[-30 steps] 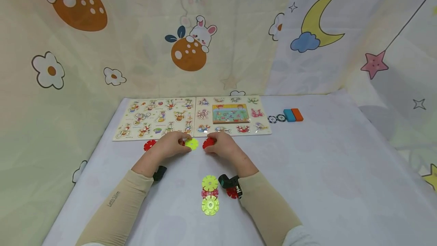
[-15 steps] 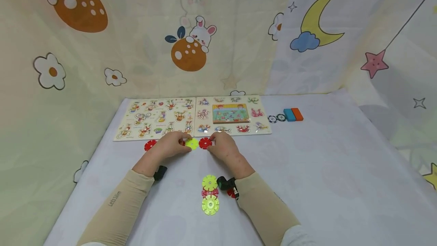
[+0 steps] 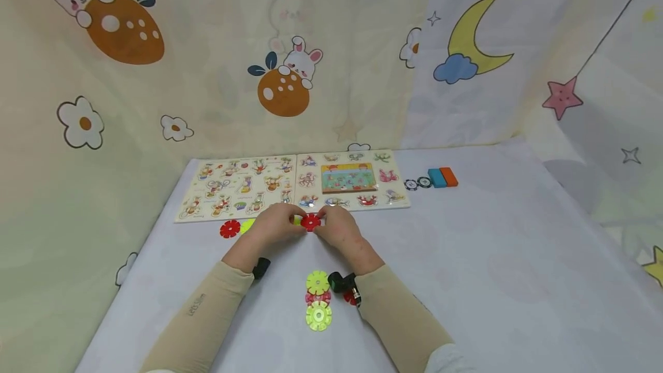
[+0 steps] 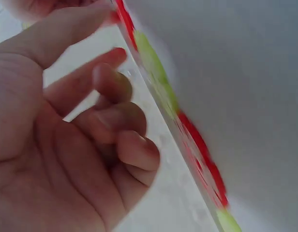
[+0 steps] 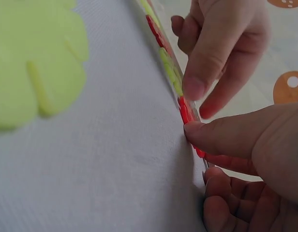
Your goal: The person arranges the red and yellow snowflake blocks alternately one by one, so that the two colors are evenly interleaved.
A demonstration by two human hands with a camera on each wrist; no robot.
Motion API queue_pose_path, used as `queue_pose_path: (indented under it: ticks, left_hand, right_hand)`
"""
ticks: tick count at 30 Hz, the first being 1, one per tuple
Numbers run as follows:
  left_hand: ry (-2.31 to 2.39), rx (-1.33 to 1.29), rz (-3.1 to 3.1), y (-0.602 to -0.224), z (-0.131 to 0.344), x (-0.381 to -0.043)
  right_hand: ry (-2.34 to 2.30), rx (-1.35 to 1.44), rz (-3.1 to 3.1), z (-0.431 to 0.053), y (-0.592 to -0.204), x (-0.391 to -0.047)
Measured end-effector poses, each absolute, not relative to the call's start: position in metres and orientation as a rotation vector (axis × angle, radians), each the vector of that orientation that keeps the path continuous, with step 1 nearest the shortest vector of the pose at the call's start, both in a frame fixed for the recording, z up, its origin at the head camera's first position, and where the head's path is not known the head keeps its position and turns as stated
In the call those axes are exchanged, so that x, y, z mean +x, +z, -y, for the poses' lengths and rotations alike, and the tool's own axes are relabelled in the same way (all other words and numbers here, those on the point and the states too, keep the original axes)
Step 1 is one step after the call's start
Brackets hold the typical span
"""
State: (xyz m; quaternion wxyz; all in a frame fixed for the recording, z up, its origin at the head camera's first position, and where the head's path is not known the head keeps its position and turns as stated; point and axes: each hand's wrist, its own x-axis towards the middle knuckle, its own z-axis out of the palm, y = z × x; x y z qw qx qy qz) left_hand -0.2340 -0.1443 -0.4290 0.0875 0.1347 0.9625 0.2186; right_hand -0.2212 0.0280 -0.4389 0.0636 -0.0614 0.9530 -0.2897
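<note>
A hand could pass along the table's [image 3: 497, 269] right edge toward its far right corner. At the far edge, two picture boards [image 3: 231, 193] and a blue block [image 3: 437, 178] obstruct; before the boards, the left hand [image 3: 274, 228] and right hand [image 3: 339, 228] bar the way.

Red disc [image 3: 311, 223] looks plastic, the tablecloth [image 3: 466, 281] matt fabric.

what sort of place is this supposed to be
Probably a children's play area, perhaps a staged one: a pale cartoon-printed fabric backdrop hangs behind the table, which holds cream rectangular picture boards and a red flower-shaped plastic disc.
</note>
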Motion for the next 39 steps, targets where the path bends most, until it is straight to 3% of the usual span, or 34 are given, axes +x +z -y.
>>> queue_pose_path:
  ticks: [9, 16, 25, 32, 39]
  left_hand:
    - [0.696, 0.368, -2.863, -0.437, 0.136, -0.232]
    - [0.741, 0.391, -2.823, -0.441, 0.141, -0.236]
    - [0.774, 0.346, -2.785, -0.443, 0.152, -0.237]
    - [0.804, 0.33, -2.778, -0.443, 0.152, -0.236]
    - [0.819, 0.364, -2.773, -0.444, 0.15, -0.241]
  right_hand:
    - [-0.88, -0.212, -2.852, -0.027, -0.438, -0.222]
    - [-1.069, -0.246, -2.618, -0.041, -0.413, -0.214]
    - [-0.974, -0.481, -2.562, -0.087, -0.387, -0.186]
    - [-0.725, -0.411, -2.609, -0.139, -0.4, -0.157]
    - [-0.639, -0.406, -2.639, -0.155, -0.421, -0.142]
